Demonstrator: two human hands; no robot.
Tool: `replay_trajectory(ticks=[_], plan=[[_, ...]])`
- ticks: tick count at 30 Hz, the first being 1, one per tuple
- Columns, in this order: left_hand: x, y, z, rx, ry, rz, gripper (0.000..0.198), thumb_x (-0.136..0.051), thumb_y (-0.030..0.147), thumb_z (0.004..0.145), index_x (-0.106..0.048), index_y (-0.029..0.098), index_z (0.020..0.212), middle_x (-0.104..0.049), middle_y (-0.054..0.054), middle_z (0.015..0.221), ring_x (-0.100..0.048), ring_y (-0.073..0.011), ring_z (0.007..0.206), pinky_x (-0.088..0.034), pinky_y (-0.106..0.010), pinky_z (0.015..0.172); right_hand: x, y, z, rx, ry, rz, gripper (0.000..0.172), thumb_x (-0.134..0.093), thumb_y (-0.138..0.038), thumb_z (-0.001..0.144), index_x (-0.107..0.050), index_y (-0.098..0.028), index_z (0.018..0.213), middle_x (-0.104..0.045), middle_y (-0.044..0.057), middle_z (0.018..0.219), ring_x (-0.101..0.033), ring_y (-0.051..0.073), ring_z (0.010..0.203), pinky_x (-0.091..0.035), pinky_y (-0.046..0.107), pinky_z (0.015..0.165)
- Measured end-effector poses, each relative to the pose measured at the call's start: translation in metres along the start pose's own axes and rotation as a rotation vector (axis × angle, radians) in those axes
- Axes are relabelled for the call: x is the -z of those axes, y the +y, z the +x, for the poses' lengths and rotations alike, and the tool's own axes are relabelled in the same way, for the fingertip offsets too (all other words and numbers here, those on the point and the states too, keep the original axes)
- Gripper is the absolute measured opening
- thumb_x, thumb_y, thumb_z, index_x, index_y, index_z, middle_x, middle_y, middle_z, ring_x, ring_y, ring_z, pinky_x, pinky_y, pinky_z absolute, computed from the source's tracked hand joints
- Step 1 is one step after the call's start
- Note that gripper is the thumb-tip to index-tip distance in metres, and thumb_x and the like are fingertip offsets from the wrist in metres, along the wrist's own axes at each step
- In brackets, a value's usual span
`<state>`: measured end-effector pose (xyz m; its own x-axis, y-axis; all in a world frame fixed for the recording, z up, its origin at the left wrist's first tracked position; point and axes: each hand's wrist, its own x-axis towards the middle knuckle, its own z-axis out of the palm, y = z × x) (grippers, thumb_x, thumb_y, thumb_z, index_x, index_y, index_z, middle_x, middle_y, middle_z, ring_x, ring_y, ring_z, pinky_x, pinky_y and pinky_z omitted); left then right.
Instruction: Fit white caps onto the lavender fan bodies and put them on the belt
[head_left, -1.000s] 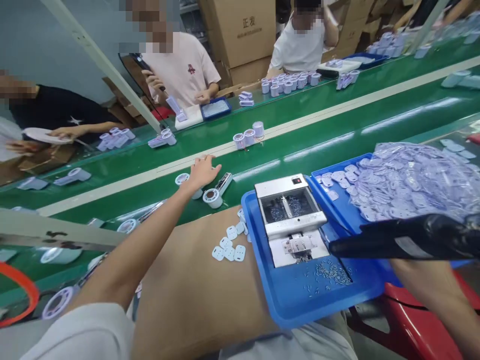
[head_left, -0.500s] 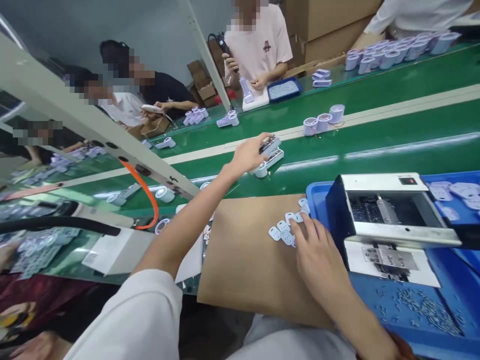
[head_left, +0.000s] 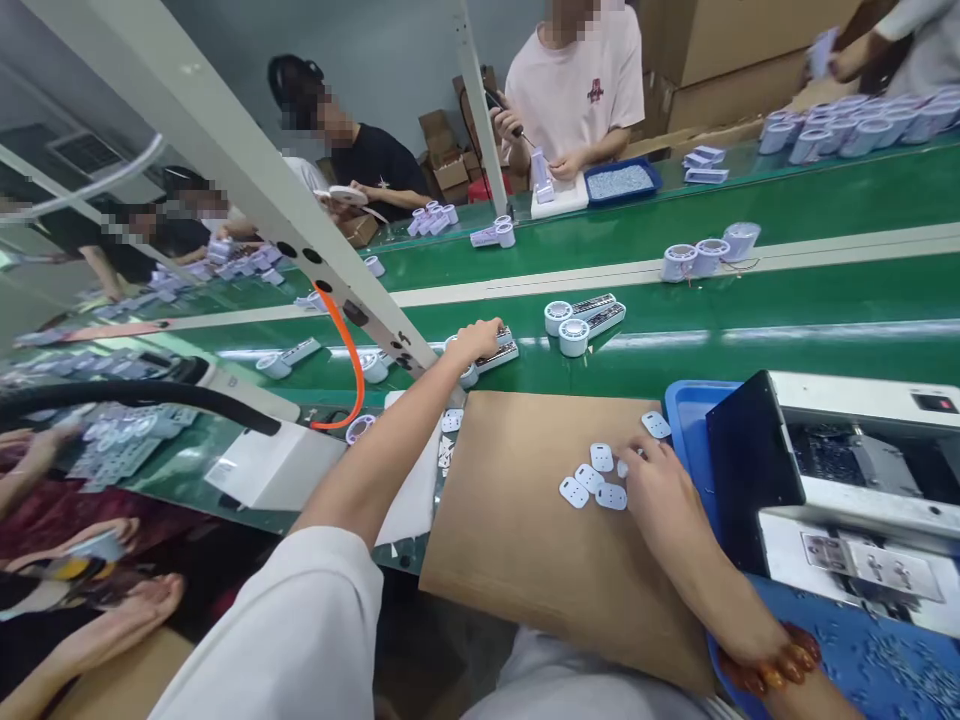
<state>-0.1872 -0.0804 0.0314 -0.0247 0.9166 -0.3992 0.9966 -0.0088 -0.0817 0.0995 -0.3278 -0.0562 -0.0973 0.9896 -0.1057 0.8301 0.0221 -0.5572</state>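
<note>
My left hand [head_left: 478, 342] reaches across to the green belt, its fingers closed around one of two pale blue housings [head_left: 501, 352] with long, open-topped handles and round ends. Farther right on the belt, a pair of similar housings [head_left: 600, 318] lies side by side. Over the brown cardboard sheet [head_left: 517, 510], my right hand [head_left: 664, 485] has its fingers bent together on a small pale plate [head_left: 622, 467], partly hidden by the fingertips. Several loose plates with small holes [head_left: 589, 478] lie left of that hand, and one more plate [head_left: 655, 425] lies beyond it.
At the right, a white and black machine [head_left: 862, 440] stands in a blue tray [head_left: 690, 400] with scattered screws [head_left: 892, 660]. A slanted metal post [head_left: 360, 300] and an orange hose [head_left: 349, 350] rise left of my arm. Co-workers sit across the green belt [head_left: 825, 300] and at the left.
My left hand has let go of a housing beside another on the belt and moved left onto a different housing. My right fingers have drawn together, and the plates lie more spread out.
</note>
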Motion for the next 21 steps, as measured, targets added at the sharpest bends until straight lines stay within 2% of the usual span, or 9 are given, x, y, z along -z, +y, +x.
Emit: replay_trajectory(ticks=[3, 5, 7, 9, 12, 14, 17, 19, 21], plan=[[0.0, -0.001, -0.002, -0.026, 0.004, -0.061, 0.051, -0.079, 0.047, 0.113, -0.07, 0.02, 0.155, -0.072, -0.015, 0.158, -0.076, -0.0318, 0.137, -0.069, -0.057, 0.116, -0.002, 0.004, 0.001, -0.044, 0.063, 0.344, 0.022, -0.072, 0.009, 0.105, -0.08, -0.009, 0.115, -0.069, 0.01, 0.126, -0.066, 0.023, 0.123, -0.06, 0.043, 0.122], [0.0, 0.002, -0.006, -0.043, 0.018, -0.088, 0.053, -0.081, 0.047, 0.112, -0.07, 0.02, 0.156, -0.072, -0.015, 0.158, -0.075, -0.0324, 0.139, -0.068, -0.058, 0.118, 0.0, 0.005, -0.003, -0.085, 0.119, 0.609, 0.009, -0.076, -0.01, 0.111, -0.079, -0.01, 0.12, -0.069, 0.011, 0.128, -0.067, 0.024, 0.12, -0.062, 0.04, 0.115], [0.001, 0.008, -0.013, -0.043, 0.058, -0.111, 0.052, -0.082, 0.046, 0.111, -0.07, 0.02, 0.155, -0.072, -0.015, 0.158, -0.075, -0.0327, 0.14, -0.067, -0.059, 0.119, 0.004, 0.001, -0.011, -0.149, 0.179, 0.877, 0.034, -0.079, -0.041, 0.112, -0.076, -0.01, 0.127, -0.068, 0.014, 0.13, -0.067, 0.024, 0.114, -0.064, 0.033, 0.098], [0.004, 0.016, -0.023, -0.03, 0.13, -0.144, 0.051, -0.081, 0.046, 0.111, -0.071, 0.02, 0.154, -0.072, -0.015, 0.158, -0.074, -0.0331, 0.141, -0.066, -0.06, 0.12, 0.011, -0.008, -0.022, -0.224, 0.209, 1.126, 0.058, -0.081, -0.063, 0.099, -0.073, -0.011, 0.124, -0.066, 0.014, 0.125, -0.065, 0.023, 0.107, -0.061, 0.028, 0.083], [0.011, 0.029, -0.051, -0.051, 0.292, -0.226, 0.067, -0.089, 0.044, 0.105, -0.063, 0.022, 0.163, -0.073, -0.015, 0.157, -0.073, -0.0362, 0.144, -0.063, -0.062, 0.124, 0.025, -0.029, -0.043, -0.324, 0.134, 1.432, 0.06, -0.088, -0.061, 0.078, -0.072, -0.014, 0.113, -0.061, 0.011, 0.109, -0.059, 0.019, 0.09, -0.055, 0.023, 0.066], [0.01, 0.038, -0.08, -0.113, 0.403, -0.287, 0.088, -0.095, 0.042, 0.098, -0.05, 0.027, 0.172, -0.073, -0.013, 0.159, -0.073, -0.0358, 0.147, -0.059, -0.057, 0.129, 0.036, -0.041, -0.059, -0.368, 0.072, 1.569, 0.057, -0.09, -0.059, 0.078, -0.078, -0.015, 0.113, -0.057, 0.01, 0.104, -0.053, 0.017, 0.08, -0.051, 0.022, 0.057], [-0.016, 0.054, -0.138, -0.285, 0.559, -0.487, 0.105, -0.098, 0.052, 0.093, -0.034, 0.033, 0.175, -0.071, -0.009, 0.161, -0.075, -0.0302, 0.144, -0.062, -0.047, 0.127, 0.056, -0.052, -0.084, -0.374, 0.088, 1.652, 0.056, -0.101, -0.064, 0.089, -0.088, -0.017, 0.118, -0.053, 0.009, 0.098, -0.048, 0.013, 0.072, -0.049, 0.018, 0.052], [-0.05, 0.07, -0.181, -0.524, 0.657, -0.896, 0.1, -0.103, 0.055, 0.087, -0.044, 0.032, 0.165, -0.073, -0.011, 0.155, -0.079, -0.032, 0.137, -0.068, -0.049, 0.118, 0.07, -0.051, -0.099, -0.321, 0.173, 1.616, 0.048, -0.107, -0.059, 0.095, -0.092, -0.026, 0.125, -0.048, 0.006, 0.09, -0.047, 0.011, 0.069, -0.049, 0.014, 0.053], [-0.092, 0.091, -0.221, -0.674, 0.577, -1.144, 0.089, -0.102, 0.058, 0.089, -0.051, 0.034, 0.158, -0.075, -0.009, 0.145, -0.081, -0.0289, 0.127, -0.072, -0.046, 0.109, 0.082, -0.045, -0.112, -0.245, 0.278, 1.503, 0.038, -0.105, -0.055, 0.102, -0.092, -0.035, 0.131, -0.048, 0.006, 0.087, -0.05, 0.01, 0.068, -0.051, 0.012, 0.055]])
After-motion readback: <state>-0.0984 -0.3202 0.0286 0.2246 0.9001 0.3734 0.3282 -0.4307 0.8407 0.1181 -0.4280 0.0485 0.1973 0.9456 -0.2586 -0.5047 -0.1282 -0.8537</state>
